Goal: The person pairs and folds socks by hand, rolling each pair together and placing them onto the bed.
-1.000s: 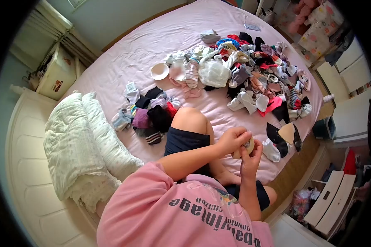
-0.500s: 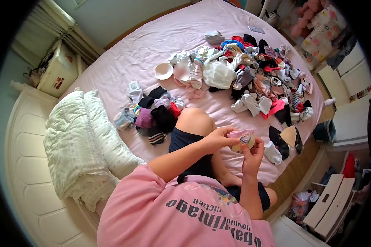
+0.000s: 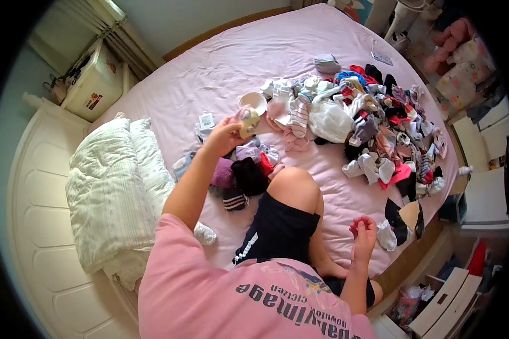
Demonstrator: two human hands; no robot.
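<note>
My left hand (image 3: 223,139) is closed around a folded sock (image 3: 247,122), yellow and pink with a small pattern. It holds the sock above a group of balled socks that includes a purple bundle (image 3: 222,173), a black bundle (image 3: 250,175) and a dark striped bundle (image 3: 234,199). Part of this group is hidden by my arm. A white-tagged piece (image 3: 206,121) lies just beyond the hand. My right hand (image 3: 363,234) hovers over my lap with loosely bent fingers and nothing visible in them. Near it on the bed lies a white sock (image 3: 386,235).
A large heap of mixed socks (image 3: 373,121) spreads over the right side of the pink bed (image 3: 226,51). A white bowl (image 3: 253,101) and a white plastic bag (image 3: 330,120) sit at its left. Folded quilts (image 3: 107,192) lie by the headboard (image 3: 42,226).
My left hand has carried the folded sock from my lap leftward to the balled socks. My right hand has let go of it and stays near my knee. The view has shifted slightly.
</note>
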